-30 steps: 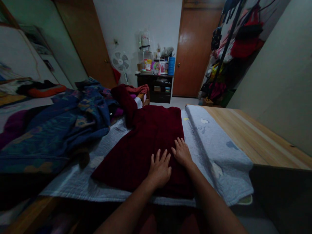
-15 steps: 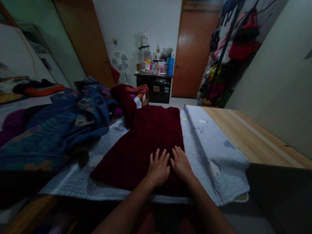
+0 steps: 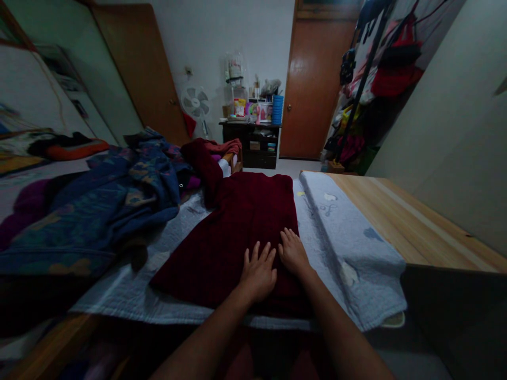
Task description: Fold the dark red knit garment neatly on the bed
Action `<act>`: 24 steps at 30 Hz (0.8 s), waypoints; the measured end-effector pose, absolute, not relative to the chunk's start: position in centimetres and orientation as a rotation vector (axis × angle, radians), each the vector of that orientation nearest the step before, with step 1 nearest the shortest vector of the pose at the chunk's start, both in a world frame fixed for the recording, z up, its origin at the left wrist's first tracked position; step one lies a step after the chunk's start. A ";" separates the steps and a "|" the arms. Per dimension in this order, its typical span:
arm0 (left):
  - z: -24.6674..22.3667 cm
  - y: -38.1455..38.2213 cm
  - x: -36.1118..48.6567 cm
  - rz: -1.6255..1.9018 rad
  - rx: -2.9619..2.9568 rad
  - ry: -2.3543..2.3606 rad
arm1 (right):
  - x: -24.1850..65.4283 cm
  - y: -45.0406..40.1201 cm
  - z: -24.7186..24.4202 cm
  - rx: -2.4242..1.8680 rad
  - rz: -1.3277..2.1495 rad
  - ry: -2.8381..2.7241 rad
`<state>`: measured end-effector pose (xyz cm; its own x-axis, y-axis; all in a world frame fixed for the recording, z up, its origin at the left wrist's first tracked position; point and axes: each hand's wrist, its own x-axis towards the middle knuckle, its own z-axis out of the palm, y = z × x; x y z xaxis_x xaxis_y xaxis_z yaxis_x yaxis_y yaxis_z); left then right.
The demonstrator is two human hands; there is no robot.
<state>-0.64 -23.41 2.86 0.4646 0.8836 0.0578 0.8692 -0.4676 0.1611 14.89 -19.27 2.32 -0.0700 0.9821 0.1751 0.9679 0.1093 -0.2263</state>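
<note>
A dark red garment (image 3: 222, 253) lies spread on a pale quilted cover, with one sleeve stretched toward the far left. My left hand (image 3: 258, 272) rests flat on its lower part, fingers spread. Just to the right, my right hand (image 3: 293, 252) lies on the same cloth by its right edge, its fingers extended and slightly apart. Neither hand grips the fabric. The garment's right side appears folded inward, though the dark cloth makes its layers hard to make out.
A heap of blue patterned clothes (image 3: 119, 195) covers the left side. The quilted cover (image 3: 356, 274) reaches a wooden board (image 3: 396, 216) on the right. Farther back are a fan (image 3: 196, 103), a dark cabinet (image 3: 249, 150), a door (image 3: 312, 89) and hanging bags (image 3: 396, 74).
My right hand has slid slightly forward along the garment's right edge. My left hand stays in nearly the same spot on the cloth. The view has shifted slightly.
</note>
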 end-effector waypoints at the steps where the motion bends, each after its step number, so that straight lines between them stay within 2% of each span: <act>1: 2.8 -23.4 -0.6 0.212 2.595 1.559 | 14.8 -18.9 2.4 -1.938 0.080 -2.103; 24: 4.1 -22.1 -0.7 0.297 2.714 1.444 | 13.5 -25.0 1.6 -1.877 0.030 -2.112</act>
<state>-0.72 -22.08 4.07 0.5446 0.8263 0.1439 0.8160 -0.5616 0.1366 13.47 -25.03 1.60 -0.0896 0.9717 0.2185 0.9651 0.1389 -0.2221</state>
